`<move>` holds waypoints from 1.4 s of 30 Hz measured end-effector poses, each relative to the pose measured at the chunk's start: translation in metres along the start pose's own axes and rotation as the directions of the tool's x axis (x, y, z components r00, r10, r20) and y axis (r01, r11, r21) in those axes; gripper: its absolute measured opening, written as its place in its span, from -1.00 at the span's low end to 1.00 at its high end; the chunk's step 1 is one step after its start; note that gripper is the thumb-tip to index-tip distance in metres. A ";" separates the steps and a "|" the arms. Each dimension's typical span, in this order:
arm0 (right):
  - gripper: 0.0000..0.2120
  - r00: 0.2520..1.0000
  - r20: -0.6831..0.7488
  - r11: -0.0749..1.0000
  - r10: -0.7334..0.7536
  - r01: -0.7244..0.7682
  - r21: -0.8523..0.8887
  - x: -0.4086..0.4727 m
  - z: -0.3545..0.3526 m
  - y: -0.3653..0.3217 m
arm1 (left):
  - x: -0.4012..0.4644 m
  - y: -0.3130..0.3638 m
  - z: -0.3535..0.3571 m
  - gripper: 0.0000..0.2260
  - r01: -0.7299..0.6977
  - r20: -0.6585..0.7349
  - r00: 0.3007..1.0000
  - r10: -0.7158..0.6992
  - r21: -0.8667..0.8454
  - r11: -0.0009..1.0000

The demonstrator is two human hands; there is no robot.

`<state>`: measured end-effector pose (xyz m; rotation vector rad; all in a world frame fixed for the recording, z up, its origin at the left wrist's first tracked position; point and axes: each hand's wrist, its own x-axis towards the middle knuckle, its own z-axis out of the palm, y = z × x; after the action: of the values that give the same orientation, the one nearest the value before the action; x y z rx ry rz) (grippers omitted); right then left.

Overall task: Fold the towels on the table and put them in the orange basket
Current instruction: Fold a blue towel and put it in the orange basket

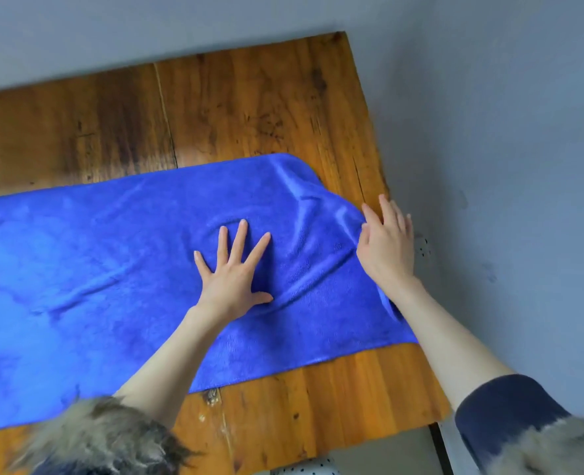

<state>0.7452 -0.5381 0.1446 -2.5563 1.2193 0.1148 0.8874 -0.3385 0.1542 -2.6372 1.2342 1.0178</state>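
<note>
A large blue towel [112,269] lies spread across the wooden table [249,108], reaching past the left edge of view. My left hand [235,272] presses flat on the towel's right half, fingers spread. My right hand [386,241] rests at the towel's right edge near the table's right side, with straight fingers; its thumb side touches the wrinkled edge. Whether it pinches the cloth is hidden. The orange basket is out of view.
A grey wall [489,132] runs behind and to the right of the table. The table's right edge [383,186] lies just beyond my right hand. Bare wood shows beyond the towel and at the near right corner [352,406].
</note>
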 end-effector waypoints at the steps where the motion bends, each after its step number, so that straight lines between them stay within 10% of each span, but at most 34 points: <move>1: -0.64 0.997 -0.048 0.993 0.064 -0.059 0.101 0.001 -0.003 0.000 | 0.001 0.000 0.000 -0.08 0.006 0.006 1.000 -0.006 -0.007 1.000; 8: -0.79 0.985 -0.011 0.868 0.174 -0.149 0.474 -0.019 -0.010 -0.012 | 0.000 0.004 -0.003 -0.06 0.037 0.026 0.999 -0.037 -0.006 0.999; 12: -0.78 0.995 0.007 0.935 -0.101 0.093 0.343 -0.043 0.002 -0.031 | 0.000 0.005 -0.003 -0.06 0.047 0.022 0.999 -0.046 -0.003 0.999; 18: -0.73 0.987 0.072 0.915 0.141 -0.158 0.370 -0.016 -0.008 -0.029 | -0.001 0.005 -0.002 -0.05 0.051 0.011 0.999 -0.051 -0.004 0.999; 23: -0.76 0.977 0.208 0.970 0.054 -0.101 0.223 0.005 -0.007 -0.032 | -0.001 0.007 -0.004 -0.05 0.061 0.007 0.998 -0.061 -0.011 0.998; 34: -0.86 0.943 -0.331 0.985 0.018 0.040 0.168 0.038 -0.047 -0.012 | -0.001 0.009 -0.005 -0.06 0.081 0.019 0.997 -0.081 -0.002 0.997; 42: -0.64 0.948 0.002 0.851 0.318 -0.287 0.441 0.041 -0.025 0.021 | -0.002 0.014 -0.012 -0.09 0.094 0.070 0.993 -0.094 0.005 0.996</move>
<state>0.7537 -0.5887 0.1548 -1.9851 1.4766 -0.1678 0.8826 -0.3504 0.1677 -2.6066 1.0857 1.0828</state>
